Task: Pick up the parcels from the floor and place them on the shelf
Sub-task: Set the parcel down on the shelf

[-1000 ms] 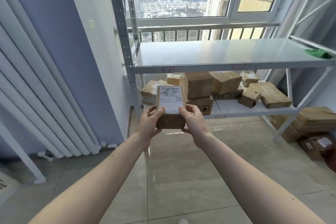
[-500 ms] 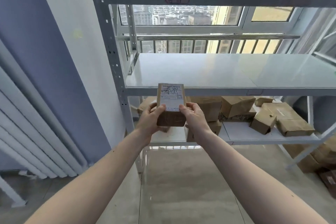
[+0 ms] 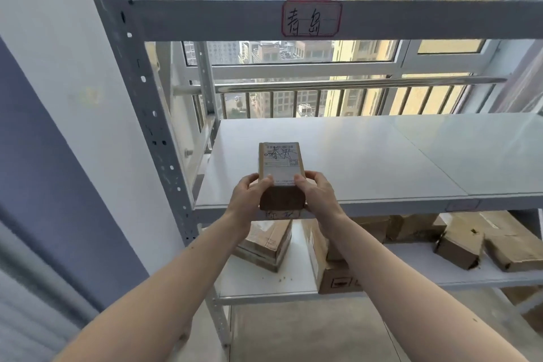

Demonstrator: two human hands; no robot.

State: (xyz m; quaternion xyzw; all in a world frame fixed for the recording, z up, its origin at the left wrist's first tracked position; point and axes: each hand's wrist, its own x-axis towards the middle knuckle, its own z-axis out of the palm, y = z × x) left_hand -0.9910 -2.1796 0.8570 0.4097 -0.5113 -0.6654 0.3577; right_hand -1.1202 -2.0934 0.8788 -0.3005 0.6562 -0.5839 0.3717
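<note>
A small brown cardboard parcel (image 3: 280, 164) with a white shipping label on top is held between both hands over the front edge of the white middle shelf (image 3: 367, 161). My left hand (image 3: 249, 197) grips its left side and my right hand (image 3: 316, 195) grips its right side, thumbs on the label. Whether its far end touches the board or hangs just above it I cannot tell. The middle shelf carries nothing else in view.
Several cardboard parcels (image 3: 458, 244) lie on the lower shelf (image 3: 264, 285). A grey perforated upright (image 3: 147, 114) stands at the left. A crossbar above bears a red-bordered handwritten label (image 3: 311, 18). Window and railing are behind; more boxes (image 3: 529, 303) sit on the floor at right.
I have come closer to the rack, and the parcel in both hands has risen from in front of the lower shelf to the middle shelf's front edge.
</note>
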